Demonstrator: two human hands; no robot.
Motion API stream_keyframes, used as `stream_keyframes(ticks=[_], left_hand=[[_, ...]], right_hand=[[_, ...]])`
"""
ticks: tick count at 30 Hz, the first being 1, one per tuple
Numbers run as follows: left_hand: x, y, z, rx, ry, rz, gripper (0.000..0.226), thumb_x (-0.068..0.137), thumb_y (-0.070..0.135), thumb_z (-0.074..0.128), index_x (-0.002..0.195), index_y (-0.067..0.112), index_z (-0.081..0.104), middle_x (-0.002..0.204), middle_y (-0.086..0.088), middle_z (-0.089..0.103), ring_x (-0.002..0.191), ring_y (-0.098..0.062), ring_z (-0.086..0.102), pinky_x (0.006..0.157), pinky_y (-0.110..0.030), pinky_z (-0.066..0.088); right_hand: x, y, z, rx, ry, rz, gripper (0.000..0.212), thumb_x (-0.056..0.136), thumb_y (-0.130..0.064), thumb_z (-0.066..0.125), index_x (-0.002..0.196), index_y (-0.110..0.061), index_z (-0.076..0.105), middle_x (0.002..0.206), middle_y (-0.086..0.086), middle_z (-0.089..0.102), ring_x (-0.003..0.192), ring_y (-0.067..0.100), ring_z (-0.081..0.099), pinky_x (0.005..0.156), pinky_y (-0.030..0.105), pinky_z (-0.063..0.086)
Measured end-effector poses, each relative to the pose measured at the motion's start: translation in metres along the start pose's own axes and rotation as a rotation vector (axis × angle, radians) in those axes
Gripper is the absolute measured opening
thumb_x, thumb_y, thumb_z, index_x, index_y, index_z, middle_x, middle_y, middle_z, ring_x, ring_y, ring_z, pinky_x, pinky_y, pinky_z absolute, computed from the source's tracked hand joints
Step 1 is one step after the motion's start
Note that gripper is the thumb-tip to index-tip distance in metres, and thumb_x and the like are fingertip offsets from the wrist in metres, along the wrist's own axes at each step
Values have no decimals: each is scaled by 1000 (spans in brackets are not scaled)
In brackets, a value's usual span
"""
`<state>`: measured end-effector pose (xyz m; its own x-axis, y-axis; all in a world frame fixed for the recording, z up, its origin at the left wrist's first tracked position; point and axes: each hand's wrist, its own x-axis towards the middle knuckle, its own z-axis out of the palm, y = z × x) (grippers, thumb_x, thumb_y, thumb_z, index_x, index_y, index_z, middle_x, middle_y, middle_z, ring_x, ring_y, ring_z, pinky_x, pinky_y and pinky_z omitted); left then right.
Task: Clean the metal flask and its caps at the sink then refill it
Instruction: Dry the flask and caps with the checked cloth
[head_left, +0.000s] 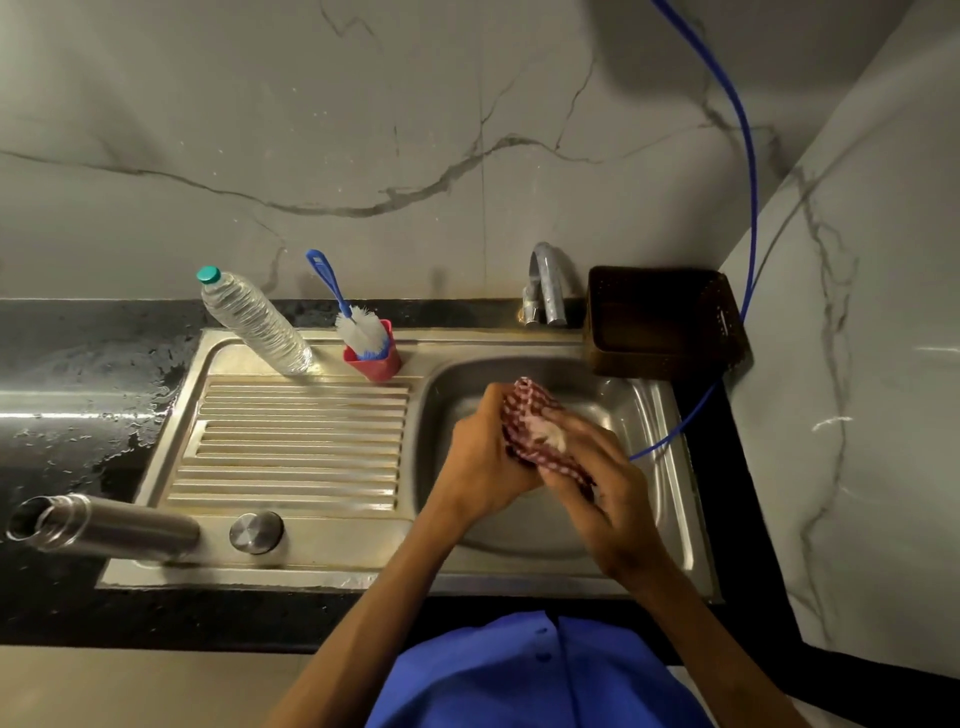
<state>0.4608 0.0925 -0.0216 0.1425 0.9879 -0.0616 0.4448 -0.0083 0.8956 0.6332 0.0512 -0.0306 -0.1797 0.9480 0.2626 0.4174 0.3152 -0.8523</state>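
Left hand (480, 457) and right hand (597, 478) both clutching red-white checked cloth (530, 421) over sink (670, 499) basin; anything wrapped inside hidden. Brown basket (660, 322) at sink's far right corner, contents too dark to tell. Metal flask (104, 522) lying uncapped at sink's near-left edge on black desk (67, 364), mouth leftward. Clear water bottle (254, 322), teal-capped, beside red cup (382, 361) holding blue-handled brush (343, 306). Round metal cap (256, 531) just right of flask.

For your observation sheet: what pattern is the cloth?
Red-and-white checked cloth, head view.
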Motion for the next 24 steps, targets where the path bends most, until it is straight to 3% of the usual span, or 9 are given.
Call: stream_keyframes(ticks=[3,6,10,12,14,16,19,21,24], left_hand=[[-1,1,-2,17,-36,57,82,67,23,98,134,15,50,101,20,68,93,18,65,80,-4,48],[0,-7,-11,-144,50,16,89,65,22,99,138,18,49,110,15,71,108,4,69,90,-16,55],[-7,-9,0,-421,188,-121,79,66,4,97,130,16,54,111,5,76,102,-17,75,85,-30,62],[-10,-10,6,-477,275,-138,64,69,7,97,119,13,57,107,-3,76,100,-20,76,85,-36,62],[-11,-15,9,-424,306,-51,54,74,19,96,114,10,60,114,-4,75,107,-23,74,92,-45,61],[-10,-17,7,-308,284,56,53,77,26,94,120,13,65,120,0,73,114,-25,71,96,-44,60],[-8,-18,2,-13,128,191,63,79,31,93,135,24,65,131,12,66,120,-14,62,98,-25,53],[-7,-22,-1,181,121,247,61,81,33,90,135,33,62,130,21,60,115,-5,54,94,-20,47],[-8,-19,0,294,113,224,50,78,38,88,117,31,58,111,19,58,102,-6,49,87,-23,43]], right_hand=[[6,-2,-2,-108,-91,-26,49,97,-45,60,140,-21,61,152,-1,44,140,17,42,110,36,47],[13,-12,-4,182,-180,120,48,97,-49,55,137,-24,63,155,-4,39,142,11,42,105,28,51],[28,-16,2,638,64,417,34,103,-29,52,130,-11,64,132,4,65,124,25,63,91,28,56],[31,-11,5,798,134,553,29,102,-22,54,126,-9,63,127,12,68,116,30,65,91,39,55],[30,-6,8,1017,175,700,37,100,-20,55,133,-2,56,134,24,62,117,36,62,98,54,49],[27,-3,12,1168,212,781,48,96,-22,62,139,-2,53,140,28,57,120,39,59,104,57,45],[27,-2,16,1262,225,768,48,97,-23,62,142,-5,56,138,24,61,123,36,61,104,48,48],[29,-1,17,1232,205,721,44,100,-18,59,142,-5,56,138,24,61,127,37,60,107,50,47],[30,4,21,990,221,678,45,95,-10,67,139,-11,60,132,17,67,125,35,63,103,49,50]])
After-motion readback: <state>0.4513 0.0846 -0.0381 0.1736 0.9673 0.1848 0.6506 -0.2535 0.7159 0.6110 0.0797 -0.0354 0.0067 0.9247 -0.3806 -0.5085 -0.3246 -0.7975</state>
